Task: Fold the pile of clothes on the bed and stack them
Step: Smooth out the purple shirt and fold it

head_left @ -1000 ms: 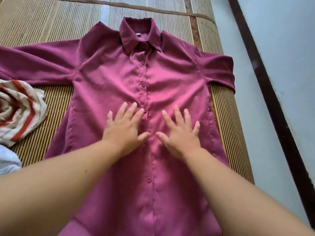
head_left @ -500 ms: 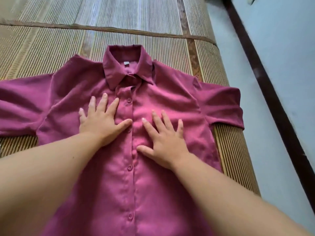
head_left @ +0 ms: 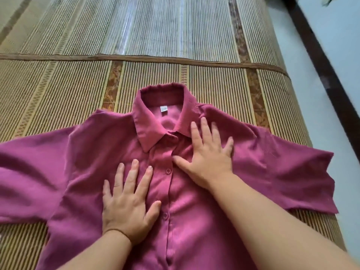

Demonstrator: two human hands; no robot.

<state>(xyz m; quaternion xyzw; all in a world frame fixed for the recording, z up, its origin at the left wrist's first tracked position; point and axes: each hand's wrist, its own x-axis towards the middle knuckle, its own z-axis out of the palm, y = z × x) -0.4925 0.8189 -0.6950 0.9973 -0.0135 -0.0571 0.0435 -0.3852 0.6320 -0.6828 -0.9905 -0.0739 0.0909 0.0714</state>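
- left hand (head_left: 126, 203) and right hand (head_left: 208, 154) lie flat, fingers spread, gripping nothing, on the shirt (head_left: 187, 215).
- sweep palms outward toward 9 and 3 o'clock, pressing lightly.

We see a plain magenta button-up shirt (head_left: 194, 211), its buttons (head_left: 168, 171) the same magenta, with a white label (head_left: 163, 109) inside the collar (head_left: 148, 131). Under it, the bamboo mat (head_left: 58, 90) is tan with fine dark stripes and brown floral bands (head_left: 114, 82). Past the mat's right edge, the floor (head_left: 311, 98) is pale blue-grey.
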